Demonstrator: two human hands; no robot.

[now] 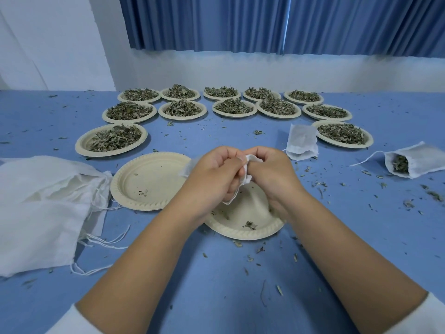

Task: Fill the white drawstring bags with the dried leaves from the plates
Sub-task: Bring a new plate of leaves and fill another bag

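Most of what shows is blue table (216,285), running out on every side of the grip. Left of the grip lies a pile (41,208) of empty bags, strings trailing. Twelve plates (80,147) heaped with leaves (115,137) stand in an arc beyond the grip, well apart from it. Two bare plates sit closer: a left plate (149,179) just beside the grip and a near plate (240,233) straight beneath it. Right of the grip lie a flat bag (302,143) and, farther out, a side bag (419,162) with leaves showing at its mouth.

The left hand (212,172) and right hand (269,169) meet knuckle to knuckle, the fingers of both curled and pinching one small bag (248,174) between them. Its string (232,198) loops down below the grip. Scraps (317,184) litter the cloth all round.

The step looks like working the mouth open, though the hands hide whether it gapes yet. To do it well, pinch one layer of the hem per hand and draw the two apart evenly. Keep the string out of the opening. Hold the bag over the near plate so any spill is caught.
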